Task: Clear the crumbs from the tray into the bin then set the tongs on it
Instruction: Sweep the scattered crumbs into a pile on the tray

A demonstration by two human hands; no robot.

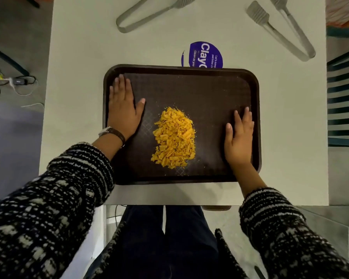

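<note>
A dark brown tray [189, 85] lies on the white table [79, 57] in front of me. A heap of orange-yellow crumbs [174, 138] sits near its middle. My left hand [123, 106] rests flat on the tray's left side, fingers apart, holding nothing. My right hand [239, 137] lies flat on the tray's right side, also holding nothing. Two metal tongs lie beyond the tray: one pair [149, 14] at the far middle, another pair [284, 27] at the far right. No bin is in view.
A round blue sticker [207, 54] is on the table, partly under the tray's far edge. Cables and a charger [10, 81] lie on the floor to the left. A slatted dark chair [344, 97] stands to the right. My legs are below the table's near edge.
</note>
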